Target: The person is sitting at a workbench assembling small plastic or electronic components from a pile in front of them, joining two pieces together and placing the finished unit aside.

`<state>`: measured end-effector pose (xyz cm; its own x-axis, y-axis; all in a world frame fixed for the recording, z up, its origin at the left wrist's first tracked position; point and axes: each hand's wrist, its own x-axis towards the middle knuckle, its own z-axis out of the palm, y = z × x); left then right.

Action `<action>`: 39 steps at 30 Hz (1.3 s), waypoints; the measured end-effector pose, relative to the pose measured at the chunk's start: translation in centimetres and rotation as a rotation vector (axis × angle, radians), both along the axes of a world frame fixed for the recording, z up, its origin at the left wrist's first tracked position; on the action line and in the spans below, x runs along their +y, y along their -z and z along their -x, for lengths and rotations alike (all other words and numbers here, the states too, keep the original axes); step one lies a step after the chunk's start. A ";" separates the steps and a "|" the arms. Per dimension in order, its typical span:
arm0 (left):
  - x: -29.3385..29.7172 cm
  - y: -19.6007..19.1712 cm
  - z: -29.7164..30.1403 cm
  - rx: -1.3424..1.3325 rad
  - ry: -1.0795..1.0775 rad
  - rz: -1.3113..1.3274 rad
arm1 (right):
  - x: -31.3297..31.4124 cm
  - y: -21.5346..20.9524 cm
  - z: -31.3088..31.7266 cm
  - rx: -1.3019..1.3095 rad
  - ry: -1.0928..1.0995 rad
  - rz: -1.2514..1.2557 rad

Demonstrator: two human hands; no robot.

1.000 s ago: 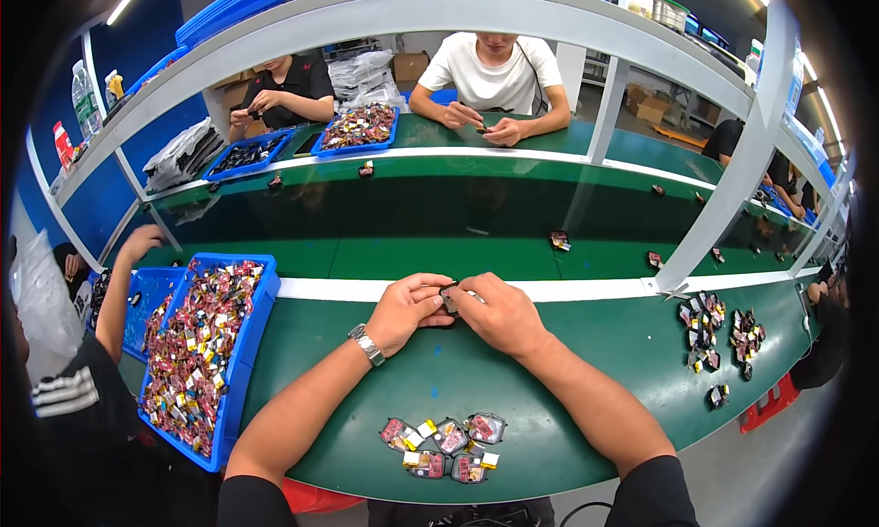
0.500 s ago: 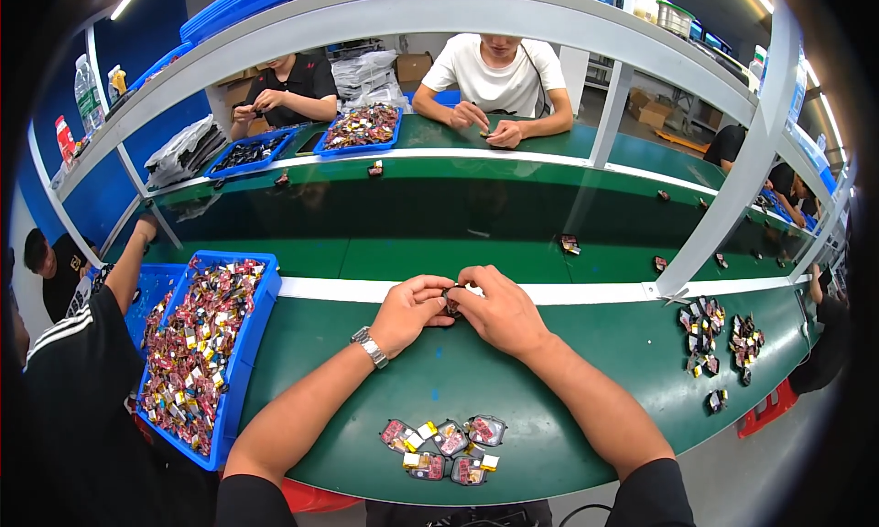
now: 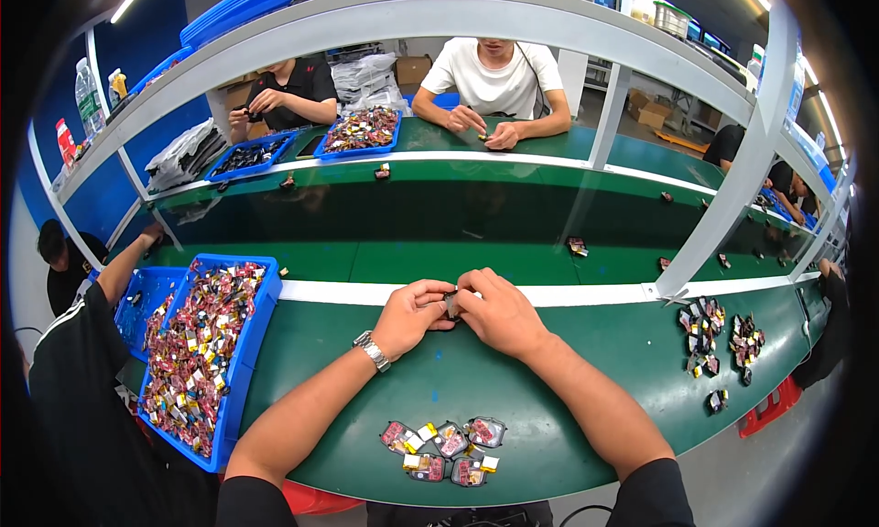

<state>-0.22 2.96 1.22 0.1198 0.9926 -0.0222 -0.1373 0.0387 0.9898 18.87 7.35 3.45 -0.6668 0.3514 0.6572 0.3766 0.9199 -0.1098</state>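
Note:
My left hand (image 3: 410,315) and my right hand (image 3: 499,313) meet over the green bench (image 3: 586,371), close to its white stripe. Together they pinch a small dark part (image 3: 450,303) between the fingertips; most of it is hidden by the fingers. A metal watch (image 3: 373,350) sits on my left wrist. Near the front edge lies a cluster of several small pink and grey parts (image 3: 446,448), below and between my forearms.
A blue bin (image 3: 252,344) full of small colourful parts stands at my left, with a person in black (image 3: 73,408) beside it. More small parts (image 3: 719,335) lie at the right. Two people work across the conveyor (image 3: 412,225), behind a grey shelf frame (image 3: 732,188).
My hands stay together at the same spot, fingers shifting slightly on the small part. The person at the left has moved further into view.

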 end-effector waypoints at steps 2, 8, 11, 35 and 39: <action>0.0 0.0 0.1 -0.009 -0.002 -0.007 | 0.5 0.0 -0.5 -0.067 -0.088 0.085; 0.0 -0.1 0.1 -0.002 0.032 -0.007 | 0.7 0.4 -0.9 0.021 -0.085 0.240; 0.0 -0.1 0.3 -0.019 0.031 0.004 | 0.3 0.2 -0.7 0.038 0.013 0.364; 0.0 0.1 0.6 0.011 0.098 -0.068 | 0.6 1.5 -0.9 0.147 -0.108 0.644; 0.0 0.2 0.5 -0.011 0.112 -0.081 | 1.3 2.2 -0.9 0.178 -0.120 0.728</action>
